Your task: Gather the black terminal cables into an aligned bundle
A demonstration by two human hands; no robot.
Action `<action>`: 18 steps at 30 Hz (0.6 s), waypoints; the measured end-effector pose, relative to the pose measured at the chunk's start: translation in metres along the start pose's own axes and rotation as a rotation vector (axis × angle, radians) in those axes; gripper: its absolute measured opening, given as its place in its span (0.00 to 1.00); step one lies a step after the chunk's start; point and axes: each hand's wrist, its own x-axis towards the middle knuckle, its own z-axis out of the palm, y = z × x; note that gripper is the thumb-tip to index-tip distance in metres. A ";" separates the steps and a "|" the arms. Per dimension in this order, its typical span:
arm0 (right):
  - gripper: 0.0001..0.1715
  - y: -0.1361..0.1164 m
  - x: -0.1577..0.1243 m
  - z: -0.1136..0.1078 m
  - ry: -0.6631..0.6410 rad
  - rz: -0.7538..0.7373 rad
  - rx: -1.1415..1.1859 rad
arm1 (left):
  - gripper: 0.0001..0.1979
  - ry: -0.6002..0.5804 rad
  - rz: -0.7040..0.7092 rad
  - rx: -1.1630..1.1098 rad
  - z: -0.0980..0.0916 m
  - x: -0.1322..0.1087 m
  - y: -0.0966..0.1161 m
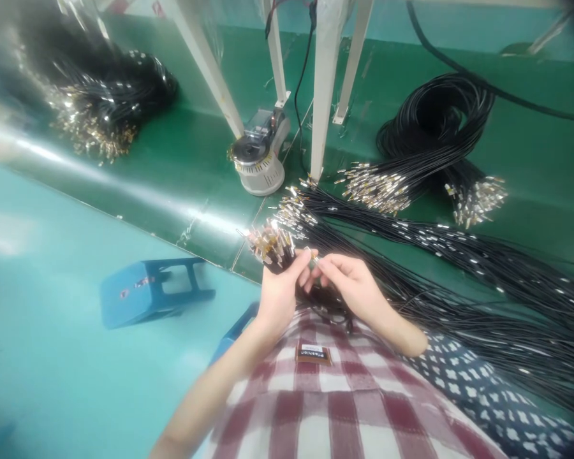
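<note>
Pinched between thumb and fingertips of the right hand is a single small metal connector at the end of a black cable; the grip is pressed together on it. A fanned bunch of gold-tipped connector ends is clasped in the left hand, fingers curled shut around the cables just below the tips. The two hands are held touching at the fingertips, just above the near edge of the green worktop and over a red-and-white checked garment bearing a small brown label.

Items on the worktop:
- Long loose run of black cables, spread from the hands to the right edge, silver sleeves dotted along it.
- Coiled cable bundle, far right, with two sprays of metal tips laid in front of it.
- Second dark cable bundle, far left, gold tips at its near side; blurred.
- Round grey-white device, centre, set beside white frame legs.

Items on the teal floor, left of the body:
- Blue stool, well apart from the hands.

A dark dotted fabric is seen at lower right.
</note>
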 end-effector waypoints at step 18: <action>0.23 -0.003 -0.002 0.006 0.105 -0.043 -0.217 | 0.11 -0.023 0.041 0.024 0.000 0.001 -0.002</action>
